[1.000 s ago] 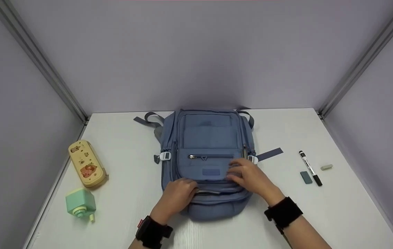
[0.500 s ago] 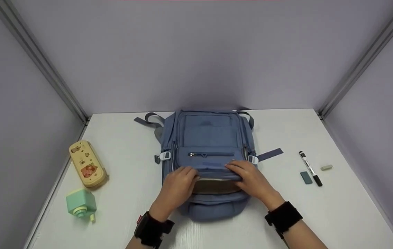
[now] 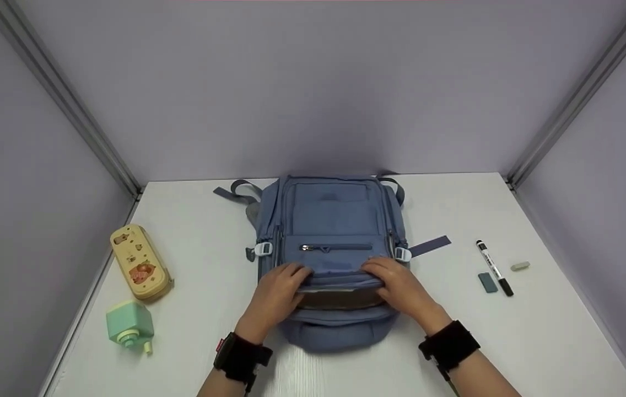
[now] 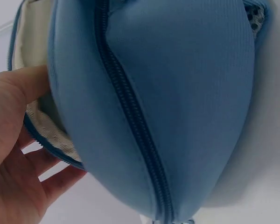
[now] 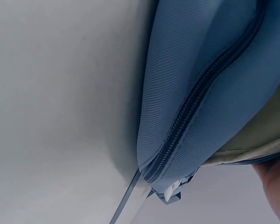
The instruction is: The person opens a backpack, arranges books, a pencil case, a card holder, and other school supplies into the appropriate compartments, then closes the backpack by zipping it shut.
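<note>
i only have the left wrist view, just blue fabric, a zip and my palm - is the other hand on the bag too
Observer: Yes, the right hand grips the opened flap's edge on the backpack, opposite the left hand.
Operator: anything else on the table
Observer: A black marker lies to the right of the bag, apart from it.
Operator: and on the left
Observer: A yellow case lies there, with a mint green block nearer you.

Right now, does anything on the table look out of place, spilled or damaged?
Nothing stands out. The blue backpack lies flat, both hands holding its front compartment open on a beige lining. The marker and erasers lie apart, intact.
</note>
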### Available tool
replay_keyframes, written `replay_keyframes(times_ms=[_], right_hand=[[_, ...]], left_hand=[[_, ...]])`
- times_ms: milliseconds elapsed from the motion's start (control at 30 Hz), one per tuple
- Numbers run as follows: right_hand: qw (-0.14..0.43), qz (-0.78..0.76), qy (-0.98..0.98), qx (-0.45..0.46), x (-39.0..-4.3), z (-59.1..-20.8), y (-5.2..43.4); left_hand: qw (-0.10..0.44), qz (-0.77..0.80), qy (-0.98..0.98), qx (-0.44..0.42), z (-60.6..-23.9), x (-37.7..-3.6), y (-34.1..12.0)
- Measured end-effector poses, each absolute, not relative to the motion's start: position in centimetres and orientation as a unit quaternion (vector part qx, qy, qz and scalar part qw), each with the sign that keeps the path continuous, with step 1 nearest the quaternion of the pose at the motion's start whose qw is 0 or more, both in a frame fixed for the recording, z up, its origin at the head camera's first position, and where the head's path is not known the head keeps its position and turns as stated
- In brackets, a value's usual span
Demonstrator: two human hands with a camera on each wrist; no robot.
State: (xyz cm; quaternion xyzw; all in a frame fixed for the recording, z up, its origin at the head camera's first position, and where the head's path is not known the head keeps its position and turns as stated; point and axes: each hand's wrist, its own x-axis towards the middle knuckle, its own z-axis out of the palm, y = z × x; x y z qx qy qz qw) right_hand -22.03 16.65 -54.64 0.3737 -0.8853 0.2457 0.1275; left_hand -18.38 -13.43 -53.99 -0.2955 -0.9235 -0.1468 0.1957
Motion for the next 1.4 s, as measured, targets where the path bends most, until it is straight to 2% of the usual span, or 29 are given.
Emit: replay_keyframes(times_ms=[267, 433, 633, 933, 1100, 1233, 1400], right_hand=[[0.157, 0.242, -0.869, 0.401, -21.6, -54.8, 16.8], [0.197, 0.264, -0.856, 0.399, -21.4, -55.0, 17.1], [0.221, 0.300, -0.848, 0.377, -22.0, -54.6, 18.0], [0.219, 0.354, -0.838, 0.352, -24.7, -52.7, 18.4], [0.214, 0.402, -0.835, 0.309, -26.7, -51.7, 17.9], [0.187, 0.447, -0.834, 0.263, -28.2, -50.9, 17.7], [0.156, 0.483, -0.839, 0.196, -30.0, -49.9, 17.5]], left_hand=[[0.229, -0.136, -0.911, -0.314, -53.4, -18.4, -13.6], [0.215, -0.134, -0.913, -0.319, -51.3, -18.7, -13.9], [0.229, -0.154, -0.904, -0.325, -48.4, -20.0, -14.4], [0.255, -0.171, -0.899, -0.312, -45.7, -22.6, -14.5], [0.299, -0.173, -0.894, -0.287, -46.1, -23.2, -14.0], [0.336, -0.198, -0.885, -0.256, -46.7, -23.4, -13.8], [0.353, -0.243, -0.880, -0.205, -47.5, -23.3, -14.6]])
